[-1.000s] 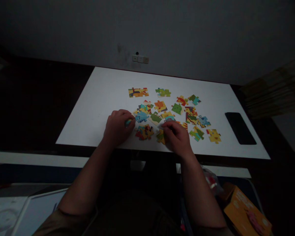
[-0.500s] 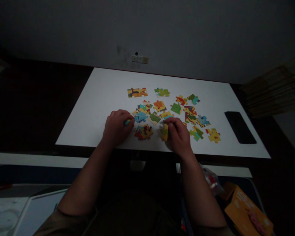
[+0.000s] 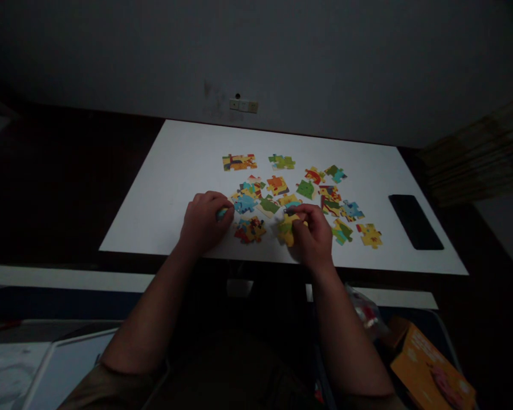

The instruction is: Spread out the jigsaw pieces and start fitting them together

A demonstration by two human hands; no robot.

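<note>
My right hand [image 3: 315, 234] pinches a yellow-green jigsaw puzzle piece [image 3: 286, 229] between thumb and fingers, tilted just above the table near its front edge. Curled at the left of the pieces, my left hand [image 3: 206, 221] has a small blue-green puzzle piece [image 3: 223, 213] showing between thumb and forefinger; the rest of that piece is hidden. Between the hands lie a red and yellow cluster [image 3: 250, 229] of pieces, a blue piece [image 3: 244, 203] and a green and cream piece [image 3: 268, 205]. An orange piece [image 3: 277, 185] and a green piece [image 3: 306, 189] lie farther back.
Joined pieces [image 3: 239, 162] and a green pair [image 3: 282, 162] lie toward the back of the white table [image 3: 154, 188]. Several more lie at right, including a yellow piece [image 3: 370, 234]. A black phone-like slab [image 3: 416, 222] rests near the right edge. An orange box [image 3: 431, 364] sits below.
My right hand has tilted and lifted the yellow-green piece slightly, so more of its face shows. My left hand stays almost where it was.
</note>
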